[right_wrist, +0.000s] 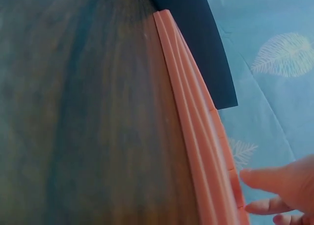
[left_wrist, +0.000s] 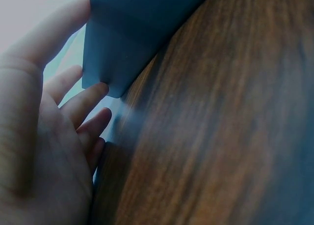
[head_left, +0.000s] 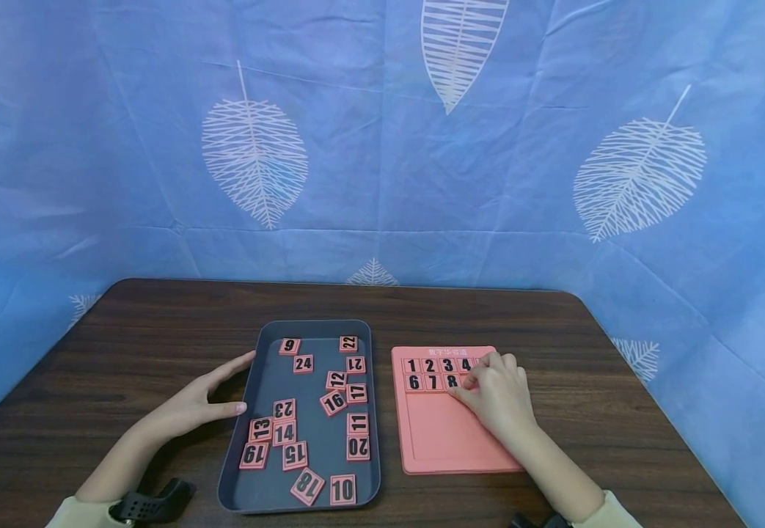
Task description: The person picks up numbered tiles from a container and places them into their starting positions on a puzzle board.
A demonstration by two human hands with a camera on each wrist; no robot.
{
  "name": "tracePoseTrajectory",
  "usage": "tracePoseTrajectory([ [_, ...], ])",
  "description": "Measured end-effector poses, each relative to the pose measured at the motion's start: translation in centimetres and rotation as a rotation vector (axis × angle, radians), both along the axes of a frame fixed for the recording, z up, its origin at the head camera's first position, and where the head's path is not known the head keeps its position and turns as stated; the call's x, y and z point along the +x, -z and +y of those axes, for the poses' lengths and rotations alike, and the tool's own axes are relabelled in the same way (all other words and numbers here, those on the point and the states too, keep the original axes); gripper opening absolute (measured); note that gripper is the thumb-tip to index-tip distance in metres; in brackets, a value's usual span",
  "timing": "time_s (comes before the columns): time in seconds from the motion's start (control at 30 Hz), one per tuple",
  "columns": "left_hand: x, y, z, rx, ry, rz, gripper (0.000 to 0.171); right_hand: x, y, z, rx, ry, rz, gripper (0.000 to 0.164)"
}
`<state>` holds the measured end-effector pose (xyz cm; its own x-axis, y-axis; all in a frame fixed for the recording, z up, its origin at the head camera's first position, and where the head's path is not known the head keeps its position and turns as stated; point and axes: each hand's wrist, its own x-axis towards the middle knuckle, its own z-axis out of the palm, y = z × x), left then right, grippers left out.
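Fingers spread, my left hand (head_left: 187, 403) rests at the left rim of a dark grey tray (head_left: 321, 469). Its thumb tip lies right at that rim, and in the left wrist view the fingertips (left_wrist: 102, 87) meet the tray's side. Pink number tiles lie scattered in the tray, among them tile 9 (head_left: 290, 346), tile 24 (head_left: 303, 364) and tile 10 (head_left: 342, 490). My right hand (head_left: 501, 392) pinches a pink tile (head_left: 465, 380) beside tile 8 (head_left: 451, 381) on the pink puzzle board (head_left: 455, 433); its number is covered. Tiles 1 to 4 and 6 to 8 show in two rows.
The dark wood table (head_left: 593, 396) carries the tray and, right of it, the board. A blue cloth (head_left: 356, 161) with white leaf prints hangs behind the table. Black wrist bands (head_left: 151, 504) are on both arms.
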<state>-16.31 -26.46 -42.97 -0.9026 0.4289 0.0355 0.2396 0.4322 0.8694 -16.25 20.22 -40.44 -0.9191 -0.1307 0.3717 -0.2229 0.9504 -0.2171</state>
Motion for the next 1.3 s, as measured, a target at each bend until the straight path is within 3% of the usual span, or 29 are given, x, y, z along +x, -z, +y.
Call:
tracePoseTrajectory([
  [0.17, 0.2, -0.4, 0.1, -0.002, 0.005, -0.005, 0.075, 0.2, -1.2, -0.3, -0.042, -0.021, 0.035, 0.024],
  [0.4, 0.4, -0.7, 0.1, -0.006, 0.007, 0.000, 0.075, 0.5, -2.8, -1.9, -0.124, -0.092, 0.011, 0.018],
  [0.9, 0.1, -0.3, 0.1, -0.015, -0.008, 0.002, 0.074, -0.4, -7.8, -9.2, -0.308, -0.268, 0.010, 0.022],
  [1.3, 0.1, -0.2, 0.1, -0.025, -0.015, 0.007, 0.074, -2.9, -8.3, -14.9, -0.278, -0.389, -0.092, 0.026],
])
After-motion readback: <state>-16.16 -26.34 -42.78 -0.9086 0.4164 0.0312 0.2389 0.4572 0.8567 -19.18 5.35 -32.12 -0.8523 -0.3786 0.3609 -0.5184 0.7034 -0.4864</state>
